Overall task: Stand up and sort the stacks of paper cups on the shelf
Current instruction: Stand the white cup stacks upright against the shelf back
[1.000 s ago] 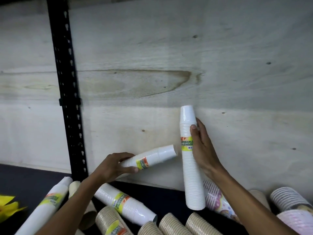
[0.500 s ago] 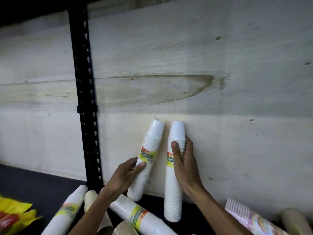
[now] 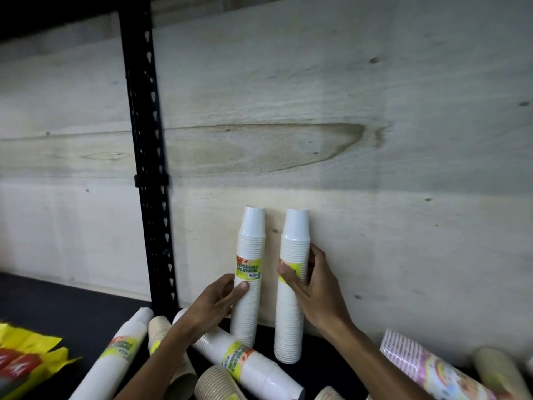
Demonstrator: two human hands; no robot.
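Progress: two white cup stacks stand upright side by side against the plywood back panel (image 3: 317,111), so by my reading the sorting is begun but far from finished.
Left stack (image 3: 249,272): upright on the shelf (image 3: 57,307), label facing out; the left hand (image 3: 222,301) wraps its lower half, thumb in front, fingers curled behind.
Right stack (image 3: 292,284): upright just beside the first, a narrow gap between them; the right hand (image 3: 311,287) clasps its middle, thumb across the label, fingers round the far side.
Left to do: a white labelled stack (image 3: 248,368) lies across the shelf below the hands, another white stack (image 3: 115,356) lies at the left, several brown ribbed stacks (image 3: 213,383) lie near the front edge, and a pink patterned stack (image 3: 432,370) lies at the right.
Surface: dark shelf board, cluttered, with yellow packaging (image 3: 31,359) at the far left.
Room: pale plywood with a long brown stain; a black slotted upright (image 3: 147,168) divides the bay; dim light, darker above.
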